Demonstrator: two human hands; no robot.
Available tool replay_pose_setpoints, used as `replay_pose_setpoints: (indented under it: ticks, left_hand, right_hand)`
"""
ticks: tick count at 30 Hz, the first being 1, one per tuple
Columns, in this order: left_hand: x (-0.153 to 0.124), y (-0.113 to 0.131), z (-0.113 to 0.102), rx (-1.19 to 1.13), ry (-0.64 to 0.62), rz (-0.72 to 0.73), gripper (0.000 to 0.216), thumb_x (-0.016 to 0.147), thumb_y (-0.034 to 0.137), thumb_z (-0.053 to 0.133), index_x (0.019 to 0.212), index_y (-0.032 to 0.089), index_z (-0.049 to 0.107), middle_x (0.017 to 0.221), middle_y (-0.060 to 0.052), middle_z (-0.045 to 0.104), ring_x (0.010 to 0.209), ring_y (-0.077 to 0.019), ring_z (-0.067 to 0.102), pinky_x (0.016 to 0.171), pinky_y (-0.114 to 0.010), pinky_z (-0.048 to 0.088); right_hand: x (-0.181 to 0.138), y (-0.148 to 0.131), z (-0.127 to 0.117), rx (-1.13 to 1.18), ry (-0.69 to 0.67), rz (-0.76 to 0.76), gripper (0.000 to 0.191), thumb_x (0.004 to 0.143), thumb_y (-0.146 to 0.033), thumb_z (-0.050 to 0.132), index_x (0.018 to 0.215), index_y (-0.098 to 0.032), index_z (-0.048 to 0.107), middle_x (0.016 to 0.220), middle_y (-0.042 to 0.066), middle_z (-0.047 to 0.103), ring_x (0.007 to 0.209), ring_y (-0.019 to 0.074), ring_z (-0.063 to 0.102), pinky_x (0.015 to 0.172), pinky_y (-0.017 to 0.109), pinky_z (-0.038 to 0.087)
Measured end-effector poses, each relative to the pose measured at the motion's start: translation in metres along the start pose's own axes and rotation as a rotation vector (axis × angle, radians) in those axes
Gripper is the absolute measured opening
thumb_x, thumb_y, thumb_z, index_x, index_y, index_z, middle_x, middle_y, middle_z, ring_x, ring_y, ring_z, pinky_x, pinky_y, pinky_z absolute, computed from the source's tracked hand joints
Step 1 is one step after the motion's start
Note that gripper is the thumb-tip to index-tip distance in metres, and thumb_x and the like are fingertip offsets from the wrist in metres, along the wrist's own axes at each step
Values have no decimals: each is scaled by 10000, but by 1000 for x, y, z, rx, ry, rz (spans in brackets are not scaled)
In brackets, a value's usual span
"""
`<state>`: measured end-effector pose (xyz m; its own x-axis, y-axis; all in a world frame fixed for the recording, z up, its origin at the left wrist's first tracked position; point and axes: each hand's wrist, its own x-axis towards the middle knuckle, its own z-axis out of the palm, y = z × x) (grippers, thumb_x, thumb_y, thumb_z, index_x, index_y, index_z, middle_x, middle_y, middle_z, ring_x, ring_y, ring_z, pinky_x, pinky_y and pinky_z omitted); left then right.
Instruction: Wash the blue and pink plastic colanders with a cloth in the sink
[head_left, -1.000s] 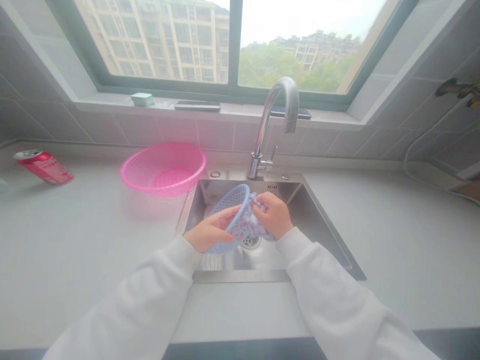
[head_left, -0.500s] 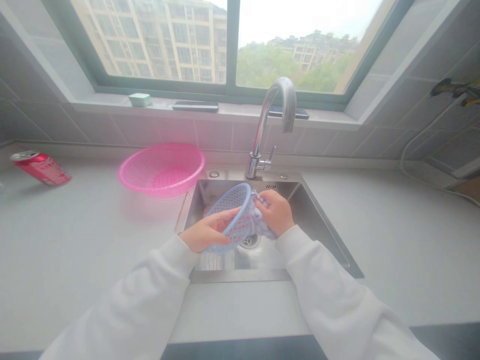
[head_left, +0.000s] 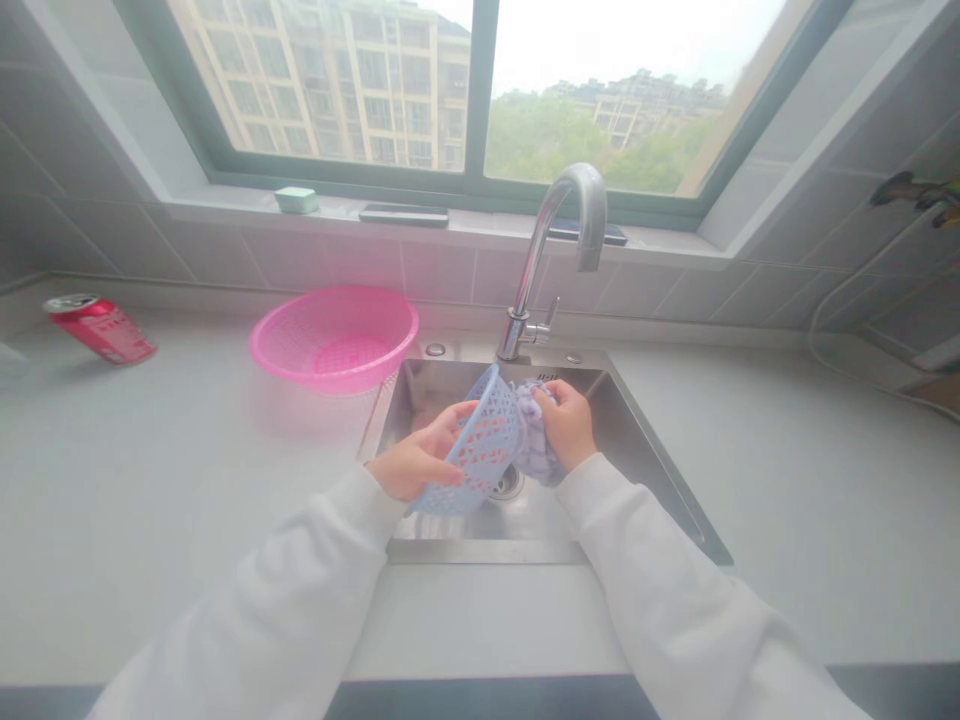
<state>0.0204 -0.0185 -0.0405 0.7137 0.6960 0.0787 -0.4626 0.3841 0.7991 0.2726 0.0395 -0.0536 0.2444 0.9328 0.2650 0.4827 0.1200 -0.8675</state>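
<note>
Over the sink, my left hand [head_left: 421,460] grips the rim of a light blue plastic basket [head_left: 491,440] full of small holes. The thumb is on the outer wall and the fingers reach inside. The basket is tipped on its side, its opening facing left. My right hand [head_left: 568,425] is closed on a crumpled white-and-purple cloth [head_left: 534,435], which lies against or very close to the basket's outer right side. The fingertips inside the basket are partly hidden by its wall.
A steel sink [head_left: 645,470] lies beneath my hands, with a curved faucet [head_left: 536,250] behind it. On the counter's left stand a pink basket [head_left: 334,375] and a tilted red can [head_left: 105,330]. The windowsill holds a pale green box [head_left: 296,200] and flat dark objects [head_left: 405,215].
The blue basket has turned so that more of its outer wall faces me. My right hand and the cloth have shifted slightly right. The whole view has moved a little.
</note>
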Motion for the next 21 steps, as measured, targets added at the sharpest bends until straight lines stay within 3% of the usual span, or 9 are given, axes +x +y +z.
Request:
replay_pose_setpoints:
  ticks: [3,11,21]
  left_hand:
    - [1,2,7,-60,22,29,903,681,38,772,1477,331,462,1379,-122,643,1182,-332,669,951,-495,537]
    - [5,4,9,-88,129,-6,687,701,93,744,1352,230,574,1156,-117,725,1002,-287,713,860,-437,565]
    - [5,4,5,-122,129,18,794,660,43,717,1400,237,505,1301,-126,686,1126,-331,692,928,-478,538]
  right_hand:
    - [-2,-1,1,-10,-6,-1,336,777,-533,613,773,-200,657,734,13,642,743,206,563,727,332,420]
    - [-8,-11,4,-57,-37,-51,337,785,-528,604,773,-199,675,711,8,639,713,196,557,720,324,411]
    - [-10,-14,2,-44,-22,-64,318,789,-512,612,775,-202,682,720,12,657,717,199,565,717,322,421]
